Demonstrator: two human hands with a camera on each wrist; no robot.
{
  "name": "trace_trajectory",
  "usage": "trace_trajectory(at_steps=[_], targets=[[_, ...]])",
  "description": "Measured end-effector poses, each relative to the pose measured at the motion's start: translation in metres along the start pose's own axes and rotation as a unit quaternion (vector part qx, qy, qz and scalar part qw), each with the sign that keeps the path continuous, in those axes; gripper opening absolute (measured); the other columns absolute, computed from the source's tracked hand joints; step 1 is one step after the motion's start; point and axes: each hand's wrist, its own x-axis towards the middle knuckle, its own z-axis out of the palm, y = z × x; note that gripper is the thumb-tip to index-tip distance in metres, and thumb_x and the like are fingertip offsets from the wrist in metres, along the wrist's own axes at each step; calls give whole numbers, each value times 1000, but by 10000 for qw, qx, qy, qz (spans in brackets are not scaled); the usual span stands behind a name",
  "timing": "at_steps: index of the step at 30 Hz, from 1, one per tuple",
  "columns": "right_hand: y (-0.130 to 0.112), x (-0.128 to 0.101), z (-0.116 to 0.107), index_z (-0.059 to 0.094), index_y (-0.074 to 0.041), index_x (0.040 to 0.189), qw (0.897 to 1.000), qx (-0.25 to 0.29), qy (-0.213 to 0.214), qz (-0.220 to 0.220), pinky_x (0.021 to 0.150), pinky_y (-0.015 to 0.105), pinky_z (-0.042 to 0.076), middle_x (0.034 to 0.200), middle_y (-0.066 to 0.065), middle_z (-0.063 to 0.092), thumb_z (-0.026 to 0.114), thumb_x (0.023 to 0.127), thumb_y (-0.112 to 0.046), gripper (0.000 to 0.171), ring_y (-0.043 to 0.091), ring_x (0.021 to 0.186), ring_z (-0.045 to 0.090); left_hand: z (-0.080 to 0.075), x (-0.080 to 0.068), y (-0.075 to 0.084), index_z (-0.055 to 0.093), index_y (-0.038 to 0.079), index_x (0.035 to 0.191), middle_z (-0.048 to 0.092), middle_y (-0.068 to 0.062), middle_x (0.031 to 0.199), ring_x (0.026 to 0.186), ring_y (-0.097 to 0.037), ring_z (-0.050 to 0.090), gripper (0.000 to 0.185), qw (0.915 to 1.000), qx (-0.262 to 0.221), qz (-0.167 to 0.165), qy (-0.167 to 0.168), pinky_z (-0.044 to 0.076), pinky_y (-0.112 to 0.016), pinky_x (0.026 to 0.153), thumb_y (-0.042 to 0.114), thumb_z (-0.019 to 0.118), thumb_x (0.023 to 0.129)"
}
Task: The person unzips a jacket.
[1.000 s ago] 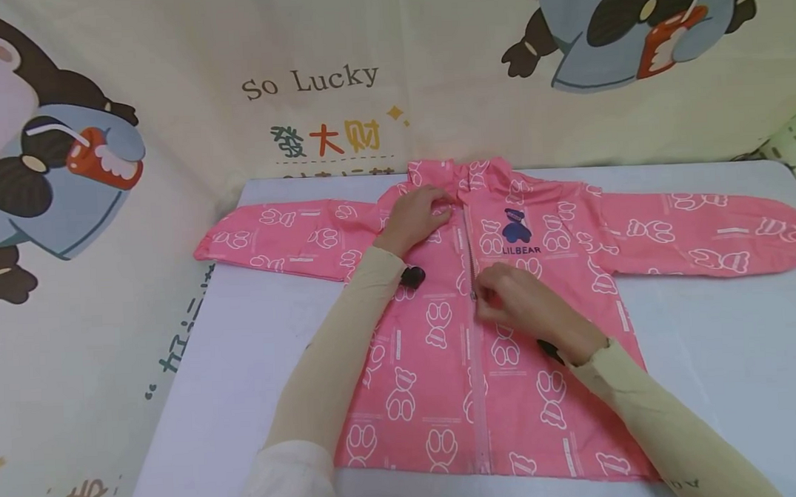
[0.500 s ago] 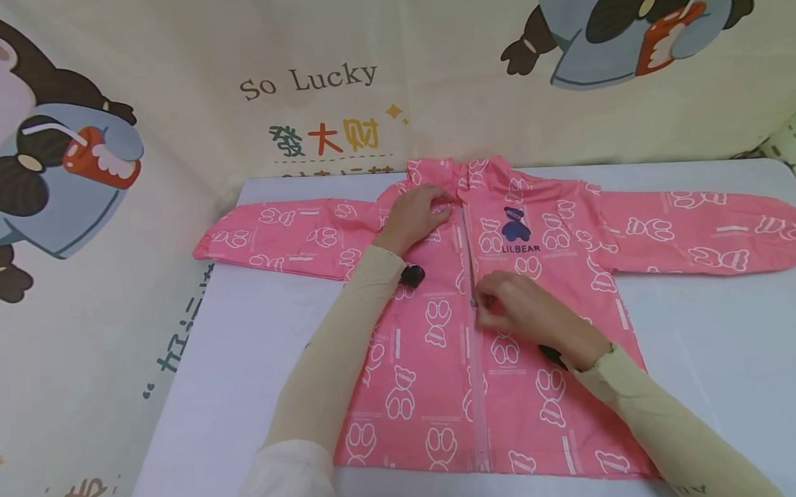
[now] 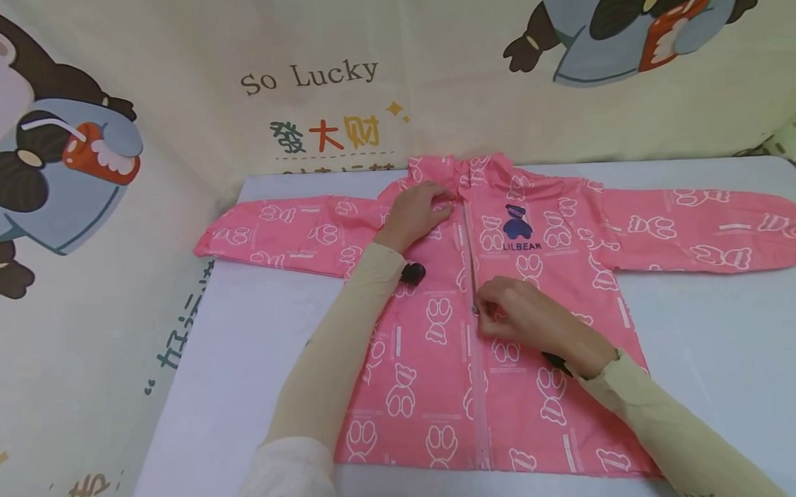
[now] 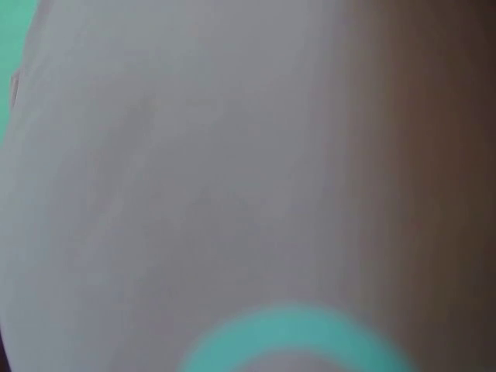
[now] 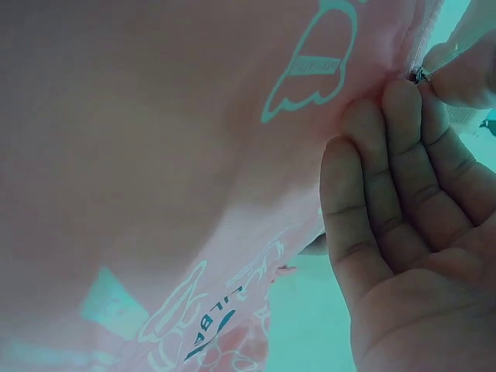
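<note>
pink jacket [image 3: 443, 365] with white bear print lies flat, front up, on the pale surface [image 3: 242, 344], both sleeves spread out to the sides, collar at the far edge near the backdrop. navy bear logo with "lilbear" text on the chest, right of the zipper [image 3: 470, 260].

right hand [image 3: 527, 313] sits mid-chest on the jacket, thumb and forefinger pinching the zipper pull [image 3: 474, 309] about halfway down the front; other fingers curled loosely over the fabric. right wrist view shows the small metal pull [image 5: 418, 75] nipped at the fingertips, remaining fingers [image 5: 403, 170] lying together against the pink cloth. zipper teeth look parted above the pull, closed tape below it down to the hem.

left hand [image 3: 415, 214] rests near the collar, just left of the zipper top, fingers bent, pressing or gripping the fabric there; can't tell which, so its hold is unclear. left wrist view is a blur, nothing readable.

both arms in cream sleeves, small black device at each wrist.

cartoon backdrop [image 3: 311, 82] behind the surface, "so lucky" printed on it with chinese characters under.
</note>
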Motion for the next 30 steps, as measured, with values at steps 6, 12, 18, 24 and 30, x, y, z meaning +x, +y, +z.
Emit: trace_trajectory(at_steps=[6,12,18,24,30], targets=[[-3,-4,-1,55,-19,71,9999,75,-100,64,60,22,40,65,-8,46,69,76,-6,21,5,63,42,-1,1,1,67,19,126,64,1,130,127,-17,54,32,10000,31,51,16,40,-35,110,31,63,97],[-8,-8,-1,53,-21,70,9996,94,-260,53,61,21,41,66,-9,44,70,76,-7,23,4,63,43,-1,0,2,68,18,125,64,0,130,127,-17,54,31,10000,49,35,11,40,-35,110,30,63,97],[-10,-11,1,53,-21,71,9997,35,-223,-98,61,20,41,66,-7,45,69,77,-7,22,4,64,42,-1,1,2,67,19,127,63,1,131,128,-16,53,32,10000,45,-19,-20,39,-35,111,31,63,97],[-10,-15,3,53,-21,71,9995,3,-132,-275,61,20,40,65,-8,45,67,76,-4,23,3,65,41,-1,2,3,67,20,127,63,1,132,130,-17,52,33,9999,98,15,-20,39,-35,111,32,63,97],[-13,-18,6,54,-22,71,9994,86,-143,-292,60,19,41,65,-9,45,68,77,-4,23,2,64,42,-2,0,3,67,19,127,63,0,133,130,-17,52,33,9999,113,25,-22,39,-35,111,32,63,97]])
